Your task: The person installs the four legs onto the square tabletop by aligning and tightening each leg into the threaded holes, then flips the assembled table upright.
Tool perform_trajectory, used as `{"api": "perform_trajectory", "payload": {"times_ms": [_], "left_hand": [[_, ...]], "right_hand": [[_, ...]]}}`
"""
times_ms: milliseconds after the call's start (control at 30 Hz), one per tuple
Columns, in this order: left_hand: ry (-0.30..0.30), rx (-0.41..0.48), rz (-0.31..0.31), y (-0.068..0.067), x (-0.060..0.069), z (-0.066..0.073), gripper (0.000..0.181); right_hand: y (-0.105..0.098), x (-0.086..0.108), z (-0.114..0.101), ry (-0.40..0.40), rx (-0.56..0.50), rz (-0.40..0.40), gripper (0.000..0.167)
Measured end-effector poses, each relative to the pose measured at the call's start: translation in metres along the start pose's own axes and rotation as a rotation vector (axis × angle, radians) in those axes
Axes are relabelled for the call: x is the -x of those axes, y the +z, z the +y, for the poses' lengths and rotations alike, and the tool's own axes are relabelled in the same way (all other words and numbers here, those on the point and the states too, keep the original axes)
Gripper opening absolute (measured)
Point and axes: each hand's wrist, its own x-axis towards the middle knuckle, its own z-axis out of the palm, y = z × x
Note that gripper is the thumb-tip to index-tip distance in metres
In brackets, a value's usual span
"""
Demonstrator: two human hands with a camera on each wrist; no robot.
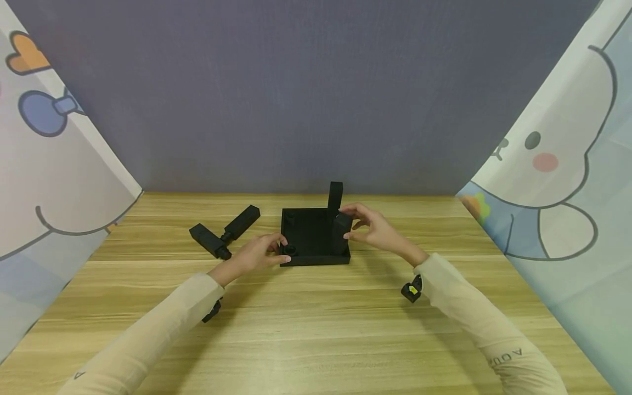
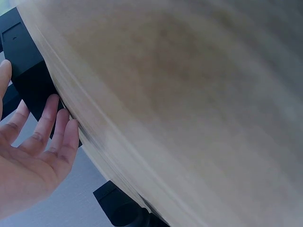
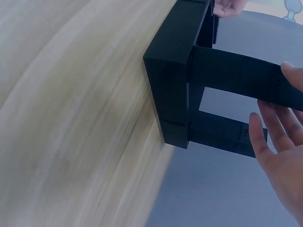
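Right hand (image 1: 372,228): gripping the nearer post (image 1: 340,235), upright in the tray (image 1: 316,259) beneath it, best held plumb; left hand (image 1: 255,253): curled at the tray's corner, ideally bracing firmly.

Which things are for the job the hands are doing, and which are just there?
For the job:
square black tray
black post in the right hand
other upright black post
two loose black posts, probably

Just there:
cartoon-printed side panels
grey back panel

Tray (image 1: 312,233) and post (image 1: 340,235) are black, table (image 1: 316,334) wood-grained.
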Motion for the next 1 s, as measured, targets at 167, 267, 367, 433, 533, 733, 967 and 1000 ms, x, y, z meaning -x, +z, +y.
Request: {"api": "perform_trajectory", "payload": {"times_ms": [167, 267, 367, 433, 533, 733, 967, 1000], "left_hand": [[0.000, 0.007, -0.003, 0.000, 0.000, 0.000, 0.038], [0.000, 0.006, -0.002, 0.000, 0.000, 0.000, 0.038], [0.000, 0.001, 0.000, 0.000, 0.000, 0.000, 0.038], [0.000, -0.003, 0.003, 0.000, 0.000, 0.001, 0.038], [0.002, -0.004, 0.004, 0.000, 0.000, 0.001, 0.038], [0.003, 0.002, 0.000, 0.000, 0.000, 0.000, 0.038], [0.005, -0.002, 0.005, 0.001, 0.000, -0.002, 0.039], [0.004, -0.003, 0.005, 0.001, 0.000, -0.002, 0.039]], "right_hand": [[0.003, 0.001, -0.007, 0.040, 0.032, 0.051, 0.051], [0.005, 0.003, -0.019, 0.044, 0.032, 0.084, 0.048], [0.006, 0.004, -0.033, 0.048, 0.034, 0.108, 0.045], [0.006, 0.005, -0.036, 0.053, 0.033, 0.112, 0.044], [0.005, 0.005, -0.039, 0.051, 0.039, 0.107, 0.045], [0.000, 0.004, -0.037, 0.008, 0.032, 0.040, 0.047], [-0.003, 0.003, -0.035, -0.022, 0.023, -0.002, 0.045], [-0.003, 0.003, -0.036, -0.016, 0.022, 0.002, 0.045]]}}
